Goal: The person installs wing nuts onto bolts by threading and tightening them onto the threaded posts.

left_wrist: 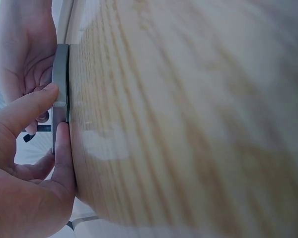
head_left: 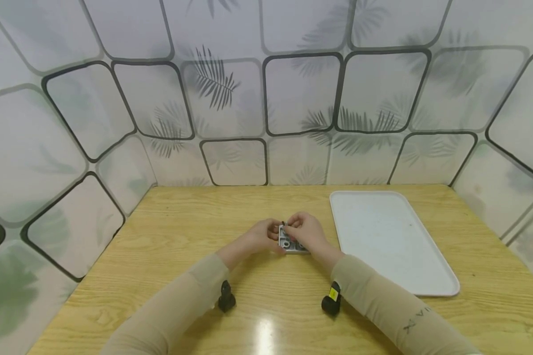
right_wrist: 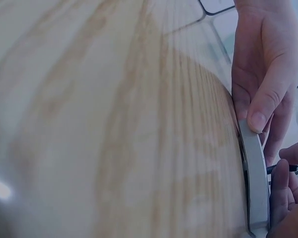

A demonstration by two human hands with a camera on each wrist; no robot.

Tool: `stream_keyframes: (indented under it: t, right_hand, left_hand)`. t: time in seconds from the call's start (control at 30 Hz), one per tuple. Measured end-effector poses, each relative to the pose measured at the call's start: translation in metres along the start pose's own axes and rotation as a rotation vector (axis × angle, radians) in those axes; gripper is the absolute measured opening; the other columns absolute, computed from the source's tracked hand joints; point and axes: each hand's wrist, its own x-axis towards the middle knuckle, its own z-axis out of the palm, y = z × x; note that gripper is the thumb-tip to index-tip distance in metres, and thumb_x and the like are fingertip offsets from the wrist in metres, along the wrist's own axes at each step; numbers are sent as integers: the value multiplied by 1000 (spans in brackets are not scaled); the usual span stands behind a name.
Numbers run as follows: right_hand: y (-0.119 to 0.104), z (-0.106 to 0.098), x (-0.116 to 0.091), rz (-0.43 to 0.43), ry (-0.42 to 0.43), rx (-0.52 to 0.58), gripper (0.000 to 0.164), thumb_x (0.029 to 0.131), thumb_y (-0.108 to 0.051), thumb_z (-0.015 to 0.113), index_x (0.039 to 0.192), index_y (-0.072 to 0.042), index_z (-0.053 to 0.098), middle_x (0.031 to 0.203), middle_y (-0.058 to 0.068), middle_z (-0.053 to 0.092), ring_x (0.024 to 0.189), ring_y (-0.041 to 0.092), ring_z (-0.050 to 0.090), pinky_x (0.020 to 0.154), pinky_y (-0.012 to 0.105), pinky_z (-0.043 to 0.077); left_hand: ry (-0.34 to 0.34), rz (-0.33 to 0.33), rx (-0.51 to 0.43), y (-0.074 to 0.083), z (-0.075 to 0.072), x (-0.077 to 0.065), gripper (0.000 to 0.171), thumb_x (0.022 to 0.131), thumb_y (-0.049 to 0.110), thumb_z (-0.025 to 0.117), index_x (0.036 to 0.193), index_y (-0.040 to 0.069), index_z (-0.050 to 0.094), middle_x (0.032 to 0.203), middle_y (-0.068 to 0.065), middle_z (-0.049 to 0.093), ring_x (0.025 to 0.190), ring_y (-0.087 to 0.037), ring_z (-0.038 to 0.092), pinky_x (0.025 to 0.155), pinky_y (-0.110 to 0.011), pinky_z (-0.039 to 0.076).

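A small grey metal plate (head_left: 294, 247) with raised round fittings lies on the wooden table in front of me. My left hand (head_left: 259, 237) grips its left side; in the left wrist view the thumb (left_wrist: 37, 101) rests on the plate's edge and the other fingers lie along its far side. A thin black screw-like piece (left_wrist: 37, 128) stands out from the plate's upper face near the far left corner. My right hand (head_left: 310, 231) leans over the plate and pinches this piece between its fingertips. Its lower end is hidden by the fingers.
To the right, a white tray (head_left: 382, 236) lies on the wooden table (head_left: 182, 222). A patterned curtain (head_left: 231, 98) surrounds the table at the back and sides. Black wrist cameras hang under both sleeves.
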Motion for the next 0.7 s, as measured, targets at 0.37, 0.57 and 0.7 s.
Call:
stream_keyframes:
  t: [0.37, 0.57, 0.7]
  right_hand:
    - [0, 0, -1, 13, -1, 2, 25, 95, -21, 78, 109, -3, 68, 90, 8, 72, 69, 12, 67, 65, 20, 49]
    - [1, -2, -2, 16, -33, 225, 27, 100, -14, 60, 117, 5, 67, 91, 10, 71, 67, 7, 63, 63, 18, 55]
    - [2, -2, -2, 8, -45, 281, 29, 99, -8, 52, 118, 9, 66, 90, 10, 69, 65, 6, 61, 62, 17, 54]
  left_hand:
    - [-9, 5, 1, 1, 0, -2, 83, 81, 5, 90, 153, 1, 50, 140, -15, 62, 124, -28, 62, 111, -42, 53]
    - [2, 4, -14, -1, 0, -1, 81, 81, 3, 90, 151, 0, 51, 137, -15, 62, 120, -26, 62, 110, -41, 53]
    - [4, 7, -21, 0, 0, 0, 81, 80, 2, 90, 151, 0, 51, 136, -15, 63, 119, -25, 62, 109, -40, 53]
